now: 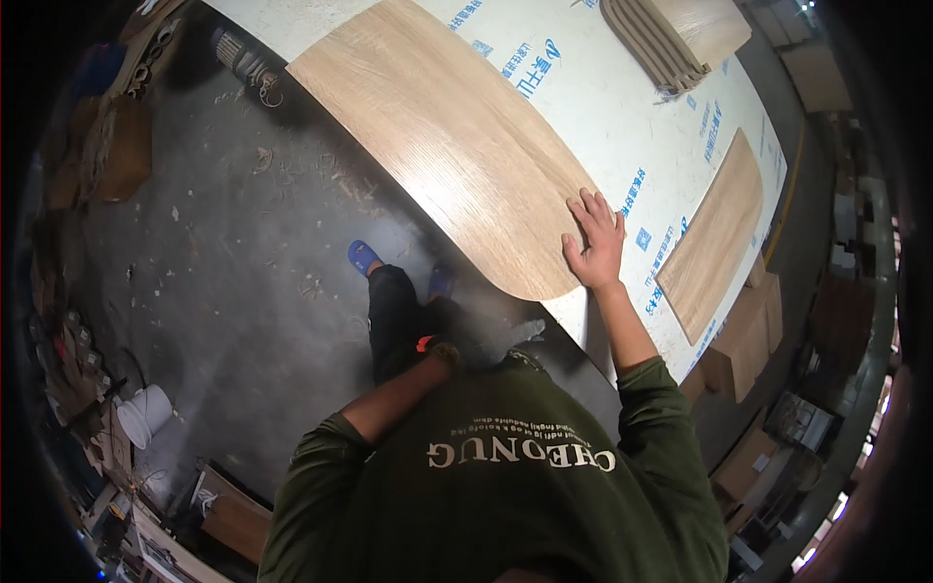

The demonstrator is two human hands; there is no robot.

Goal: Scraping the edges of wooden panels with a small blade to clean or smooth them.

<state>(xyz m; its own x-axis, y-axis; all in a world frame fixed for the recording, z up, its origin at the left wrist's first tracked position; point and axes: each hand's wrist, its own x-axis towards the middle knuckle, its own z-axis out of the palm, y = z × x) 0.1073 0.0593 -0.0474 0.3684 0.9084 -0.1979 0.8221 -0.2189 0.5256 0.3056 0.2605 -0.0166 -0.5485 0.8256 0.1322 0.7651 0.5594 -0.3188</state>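
Observation:
My right hand point(593, 238) lies flat, fingers apart, on the near right edge of a large light wood-grain panel point(447, 136). The panel rests on a white table sheet point(622, 107) with blue print and overhangs its near edge. My left forearm reaches down toward my waist. My left hand point(442, 352) is mostly hidden against my dark trousers, beside a small orange thing point(425, 342); whether it holds anything does not show.
A narrower wood-grain panel point(714, 238) lies on the table to the right, and a stack of curved wood strips point(671, 39) at the far end. Cardboard boxes point(743, 340) stand by the table's right edge. A white bucket point(146, 413) and scrap sit on the dusty concrete floor at left.

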